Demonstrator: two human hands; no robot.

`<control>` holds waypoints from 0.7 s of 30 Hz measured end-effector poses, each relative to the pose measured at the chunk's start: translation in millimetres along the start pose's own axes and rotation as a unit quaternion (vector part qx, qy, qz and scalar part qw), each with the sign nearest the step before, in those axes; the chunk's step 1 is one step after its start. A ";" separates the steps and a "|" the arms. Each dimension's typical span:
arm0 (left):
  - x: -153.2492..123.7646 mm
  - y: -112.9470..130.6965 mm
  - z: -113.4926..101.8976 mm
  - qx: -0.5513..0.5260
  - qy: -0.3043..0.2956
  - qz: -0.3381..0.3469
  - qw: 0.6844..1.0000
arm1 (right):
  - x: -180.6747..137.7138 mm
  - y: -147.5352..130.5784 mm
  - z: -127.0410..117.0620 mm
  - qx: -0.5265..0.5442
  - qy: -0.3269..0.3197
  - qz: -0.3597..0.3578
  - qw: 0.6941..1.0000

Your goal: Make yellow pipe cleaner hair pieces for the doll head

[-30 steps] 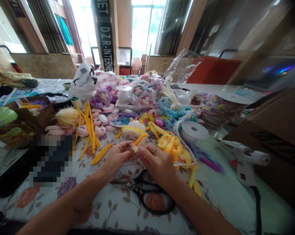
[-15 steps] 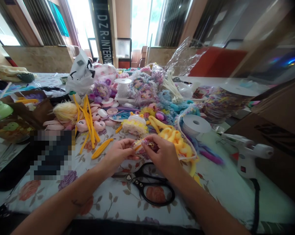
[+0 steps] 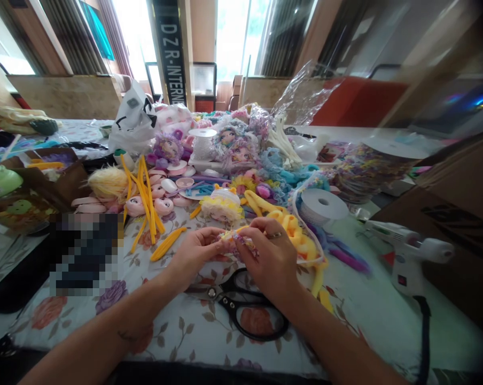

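Observation:
My left hand (image 3: 195, 254) and my right hand (image 3: 265, 256) meet over the floral tablecloth (image 3: 177, 326), both pinched on a small craft piece (image 3: 234, 239) with a yellow pipe cleaner and a bit of frilly trim. Most of it is hidden by my fingers. A ring shows on my right hand. Black scissors (image 3: 245, 307) lie just below my hands. A heap of yellow fuzzy stems (image 3: 293, 235) sits right beside my right hand. A small yellow-haired doll head (image 3: 221, 206) rests just beyond my fingers.
A white glue gun (image 3: 405, 248) lies at the right with its black cord. A white ribbon spool (image 3: 324, 206), doll faces (image 3: 161, 204), yellow pipe cleaners (image 3: 145, 200) and doll heads (image 3: 241, 155) crowd the middle. Cardboard boxes (image 3: 458, 214) stand at right, a blurred dark patch (image 3: 83, 254) at left.
My hands stayed together on the small piece. My right fingers turned and re-gripped it, so the ring shows again. The view shifted slightly.

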State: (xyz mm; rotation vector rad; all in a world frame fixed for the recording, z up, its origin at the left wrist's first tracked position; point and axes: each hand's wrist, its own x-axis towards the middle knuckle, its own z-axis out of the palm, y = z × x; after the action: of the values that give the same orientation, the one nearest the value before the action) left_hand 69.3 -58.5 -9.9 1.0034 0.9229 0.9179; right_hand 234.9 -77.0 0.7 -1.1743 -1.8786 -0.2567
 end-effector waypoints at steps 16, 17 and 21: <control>1.9 1.5 -0.4 0.013 0.036 0.042 0.998 | -5.0 1.0 6.6 0.065 0.031 -0.030 0.997; 1.8 1.9 -0.1 0.015 0.036 0.043 0.998 | -4.9 1.3 6.8 0.070 0.028 -0.024 0.997; 1.6 2.3 0.2 0.021 0.036 0.040 0.998 | -2.7 0.7 7.2 0.092 0.041 0.016 0.995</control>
State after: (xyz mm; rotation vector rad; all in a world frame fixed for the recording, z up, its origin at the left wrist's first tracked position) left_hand 69.6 -56.4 -8.1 1.0548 0.9713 1.0117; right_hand 231.8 -74.3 -5.8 -1.0528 -1.7702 -0.1094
